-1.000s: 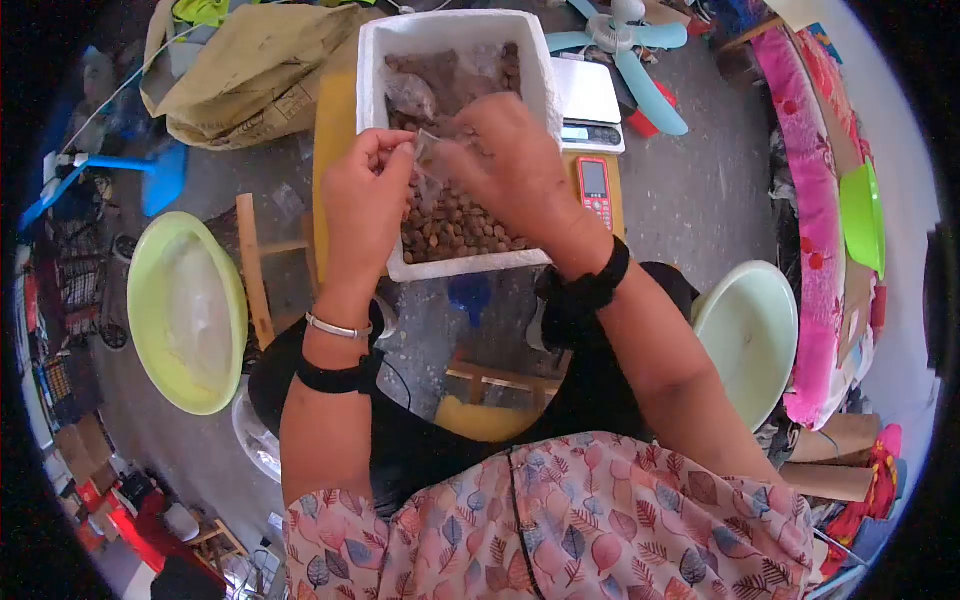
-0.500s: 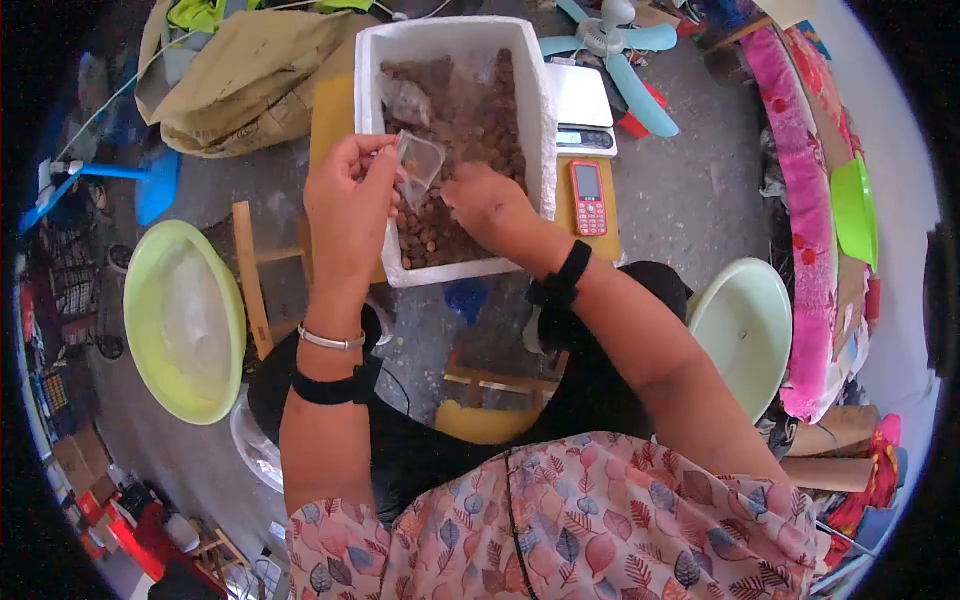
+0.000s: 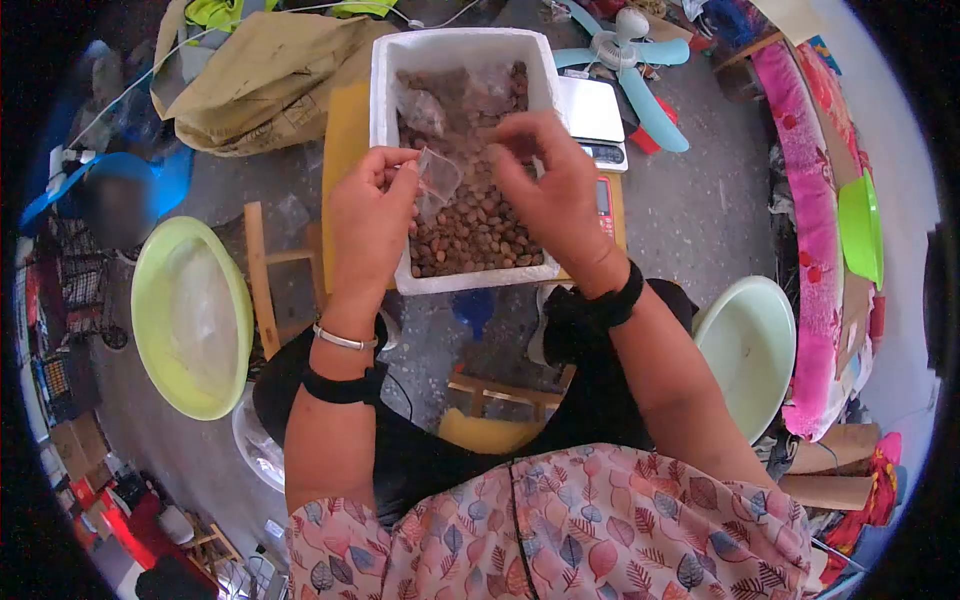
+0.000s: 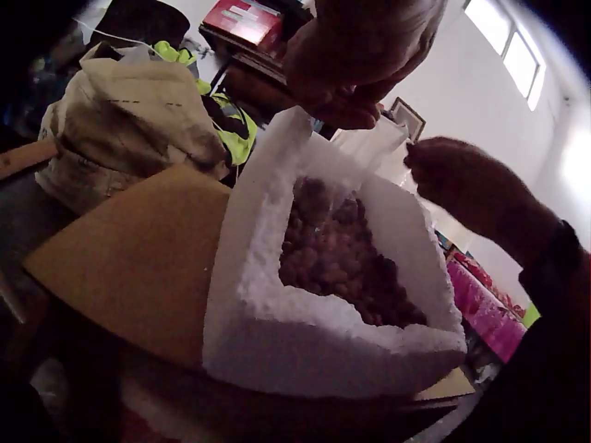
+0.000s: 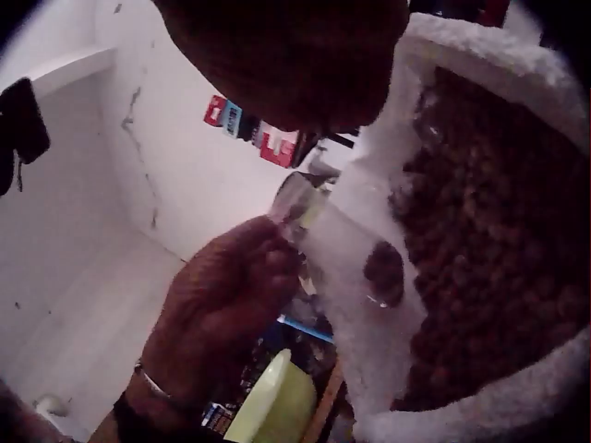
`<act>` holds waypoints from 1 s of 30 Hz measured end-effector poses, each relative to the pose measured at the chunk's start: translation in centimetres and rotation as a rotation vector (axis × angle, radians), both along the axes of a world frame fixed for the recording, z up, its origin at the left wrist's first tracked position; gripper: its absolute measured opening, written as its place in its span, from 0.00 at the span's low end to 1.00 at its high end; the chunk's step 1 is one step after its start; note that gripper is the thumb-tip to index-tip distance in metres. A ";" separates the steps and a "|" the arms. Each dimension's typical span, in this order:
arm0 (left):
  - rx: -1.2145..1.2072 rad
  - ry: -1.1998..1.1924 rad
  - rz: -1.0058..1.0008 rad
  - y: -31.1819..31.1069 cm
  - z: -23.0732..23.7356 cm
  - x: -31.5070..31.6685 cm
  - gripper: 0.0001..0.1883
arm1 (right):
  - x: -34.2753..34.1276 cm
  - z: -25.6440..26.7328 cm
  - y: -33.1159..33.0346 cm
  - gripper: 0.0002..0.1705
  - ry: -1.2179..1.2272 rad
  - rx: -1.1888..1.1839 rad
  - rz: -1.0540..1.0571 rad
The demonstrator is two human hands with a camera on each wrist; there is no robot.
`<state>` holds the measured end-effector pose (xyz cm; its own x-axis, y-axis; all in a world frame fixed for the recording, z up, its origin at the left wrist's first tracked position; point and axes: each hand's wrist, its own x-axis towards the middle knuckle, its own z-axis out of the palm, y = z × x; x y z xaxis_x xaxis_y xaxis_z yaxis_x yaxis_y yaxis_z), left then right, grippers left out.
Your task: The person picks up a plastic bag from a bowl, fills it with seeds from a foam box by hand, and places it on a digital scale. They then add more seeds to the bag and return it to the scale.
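Observation:
Thumb and fingers of my left hand [image 3: 375, 215] pinch a small clear plastic bag [image 3: 440, 178] by its edge, above the left side of a white foam box [image 3: 385, 100]. Brown nut-like pieces [image 3: 475, 235] fill the bottom of this box. Over its right side hovers my right hand [image 3: 555, 185], fingers loosely bent and thumb apart from the forefinger, with nothing visible between them. A clear bag with brown contents [image 3: 422, 112] lies in the box against the left wall. In the left wrist view the right hand [image 4: 471, 175] stands above the box's far rim.
The box sits on a yellow-brown board [image 3: 345, 130]. At its right are a white scale [image 3: 592, 110] and a red phone [image 3: 604, 200], partly covered by my right hand. Basins stand at left [image 3: 195, 320] and right [image 3: 745, 350]. A fan [image 3: 620, 50] and brown sack [image 3: 270, 85] lie beyond.
My right hand worked at the bag, dipped towards the brown pieces, then rose and moved right, away from the bag. The left hand keeps its pinch on the bag.

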<state>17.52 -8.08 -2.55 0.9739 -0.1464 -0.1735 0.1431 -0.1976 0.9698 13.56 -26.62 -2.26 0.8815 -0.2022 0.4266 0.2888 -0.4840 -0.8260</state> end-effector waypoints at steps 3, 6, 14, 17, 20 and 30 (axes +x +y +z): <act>0.016 0.001 -0.016 -0.5 -0.4 -0.1 0.09 | 0.6 -1.4 0.2 0.14 -0.114 -0.368 0.172; -0.002 0.009 -0.016 -0.6 -0.7 -0.1 0.10 | 0.9 -2.4 -1.7 0.11 0.061 -0.378 0.082; -0.024 -0.003 -0.029 -0.3 0.0 0.0 0.10 | -0.4 -10.2 -1.8 0.05 0.113 -0.763 0.141; 0.002 -0.015 -0.028 -0.1 -0.2 0.0 0.10 | -0.3 -10.7 -1.6 0.09 0.131 -0.697 0.154; 0.000 -0.011 -0.027 0.0 0.0 -0.1 0.09 | -0.8 -10.5 -1.9 0.09 0.077 -0.618 0.189; -0.011 0.006 -0.030 -0.4 -0.8 0.1 0.10 | -0.6 -10.4 -1.5 0.10 0.146 -0.665 0.206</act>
